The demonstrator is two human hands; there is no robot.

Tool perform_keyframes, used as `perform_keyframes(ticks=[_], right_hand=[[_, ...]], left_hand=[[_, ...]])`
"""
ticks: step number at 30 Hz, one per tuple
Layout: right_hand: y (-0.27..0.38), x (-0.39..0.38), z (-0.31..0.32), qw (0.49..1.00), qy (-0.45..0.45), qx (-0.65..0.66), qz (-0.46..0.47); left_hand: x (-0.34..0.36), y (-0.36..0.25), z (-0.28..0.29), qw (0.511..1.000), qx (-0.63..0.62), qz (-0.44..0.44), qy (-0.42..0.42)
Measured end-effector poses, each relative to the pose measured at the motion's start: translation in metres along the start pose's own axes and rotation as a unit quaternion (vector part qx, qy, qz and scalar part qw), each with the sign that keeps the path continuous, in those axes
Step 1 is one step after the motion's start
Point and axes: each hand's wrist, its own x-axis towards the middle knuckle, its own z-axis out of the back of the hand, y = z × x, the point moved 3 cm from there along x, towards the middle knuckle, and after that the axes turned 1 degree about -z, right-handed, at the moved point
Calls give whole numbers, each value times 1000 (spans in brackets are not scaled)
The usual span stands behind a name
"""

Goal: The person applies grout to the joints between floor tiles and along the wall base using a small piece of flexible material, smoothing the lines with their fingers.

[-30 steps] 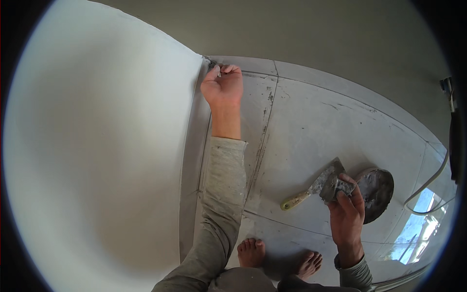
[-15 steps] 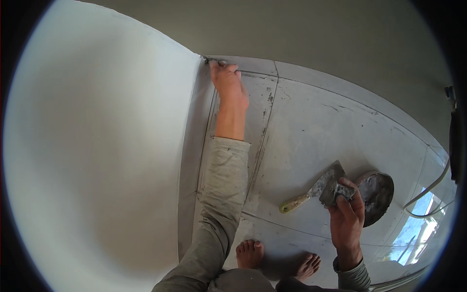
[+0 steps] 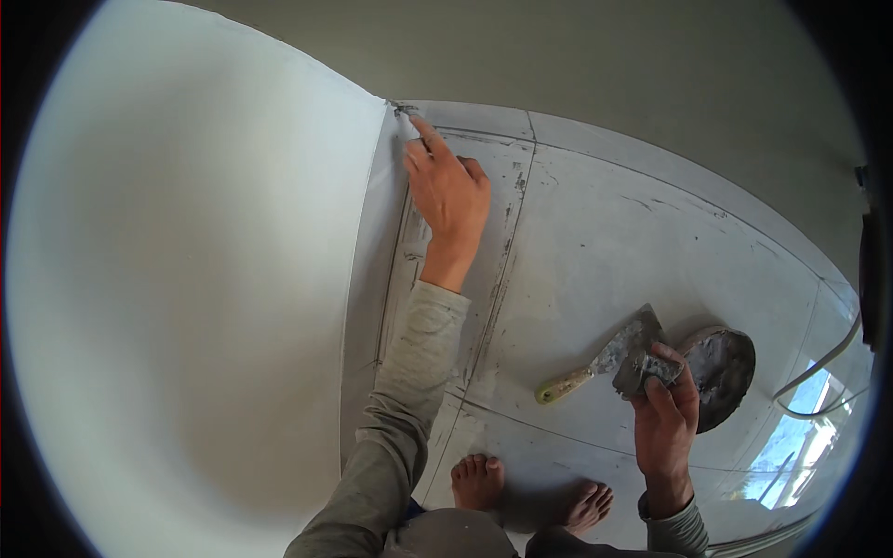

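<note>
My left hand (image 3: 449,191) is at the far inside corner where the two walls meet, holding nothing. Its index finger stretches toward dark grout smears (image 3: 402,109) in that corner, and the other fingers are partly bent. Between the fingers and thumb of my right hand (image 3: 666,423) is a small flat scraper blade (image 3: 633,374), coated in grey paste. Beneath it on the floor lies a putty knife (image 3: 595,366) with a yellowish-green handle, its blade partly hidden. A round shallow bowl (image 3: 724,377) of dark grey grout stands beside my right hand.
White wall (image 3: 214,270) rises on the left, a grey wall (image 3: 595,65) at the back, both with tiled skirting. Pale floor tiles (image 3: 633,242) carry dark joint lines and smears. A cable (image 3: 819,365) curls at the right. My bare feet (image 3: 478,482) are at the near edge.
My left hand has drawn back slightly from the corner toward me, its index finger now stretched out and the corner smears exposed. My right hand still holds the scraper blade in nearly the same place.
</note>
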Motion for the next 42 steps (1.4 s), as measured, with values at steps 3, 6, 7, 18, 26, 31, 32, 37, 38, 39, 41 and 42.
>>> perform_keyframes(ticks=[3, 6, 7, 18, 26, 31, 32, 37, 38, 39, 41, 42], right_hand=[[0, 0, 1, 1000, 5, -7, 3], [0, 1, 2, 1000, 6, -12, 6], [0, 1, 2, 1000, 9, -13, 7], [0, 2, -2, 999, -6, -31, 14], [-1, -2, 5, 1000, -16, -22, 7], [0, -4, 6, 999, -26, -23, 5], [0, -5, 6, 999, -26, -24, 5], [1, -6, 9, 999, -24, -21, 10], [0, -6, 9, 999, -24, -21, 10], [0, -6, 8, 999, -21, -23, 10], [0, -5, 9, 999, -18, -24, 12], [-1, -6, 10, 1000, -18, -21, 10]], left_hand=[[-2, 3, -4, 997, 70, -30, 25], [4, 7, -9, 993, 107, -44, 29], [6, 8, -11, 991, 122, -42, 39], [21, 13, -14, 991, 129, -9, -21], [22, 11, -18, 989, 148, 9, -2], [21, 15, -23, 987, 163, -4, -10], [20, 16, -24, 987, 163, -3, -10], [19, 19, -26, 984, 172, -25, -27], [17, 20, -27, 984, 172, -25, -27], [15, 22, -29, 985, 172, -13, 1], [15, 22, -32, 985, 172, -1, 26], [16, 21, -32, 985, 171, -5, 21]])
